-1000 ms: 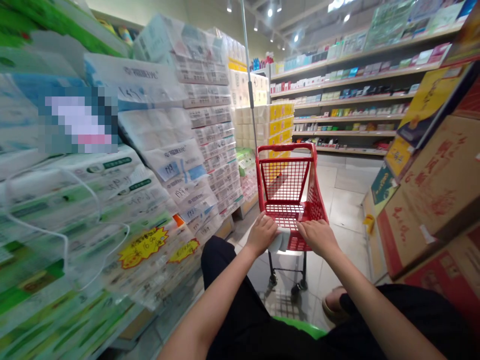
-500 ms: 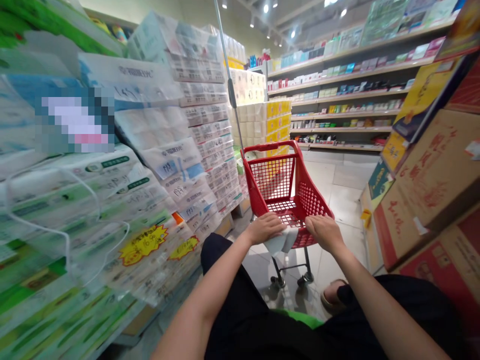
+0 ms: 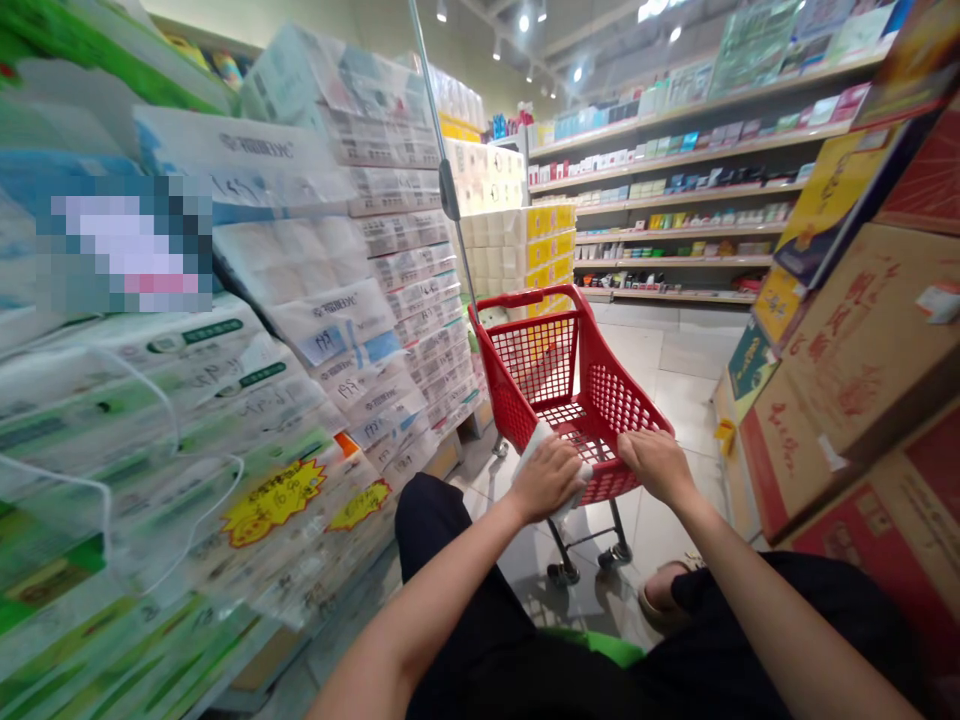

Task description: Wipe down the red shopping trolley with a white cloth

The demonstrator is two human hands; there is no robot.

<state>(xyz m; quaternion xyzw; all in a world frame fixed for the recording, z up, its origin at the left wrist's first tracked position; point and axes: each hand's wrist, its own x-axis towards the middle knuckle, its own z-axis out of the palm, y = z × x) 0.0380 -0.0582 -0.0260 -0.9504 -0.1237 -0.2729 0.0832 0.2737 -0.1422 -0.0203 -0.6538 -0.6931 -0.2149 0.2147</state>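
Observation:
A small red shopping cart (image 3: pixel 622 400) with a lattice basket stands before me, its inside holding nothing I can see. My left hand (image 3: pixel 549 478) presses a white cloth (image 3: pixel 529 450) to the near rim, fingers curled over it; the cloth shows on both sides of the hand. On the right corner of that same rim, my right hand (image 3: pixel 658 465) is closed around the red plastic. A thin metal pole (image 3: pixel 431 90) with a dark grip rises from the cart's far left corner.
Stacked tissue packs (image 3: pixel 405 260) with yellow price tags (image 3: pixel 274 500) crowd the left side. Cardboard boxes (image 3: pixel 862 330) are piled on the right. Shelves of small goods (image 3: pixel 675 185) line the back. My knees are on either side of the cart's near end.
My left hand has slid with the cloth along the near rim, and the cloth now sticks up past its fingers instead of hanging below. My right hand keeps its hold. The view shifted slightly.

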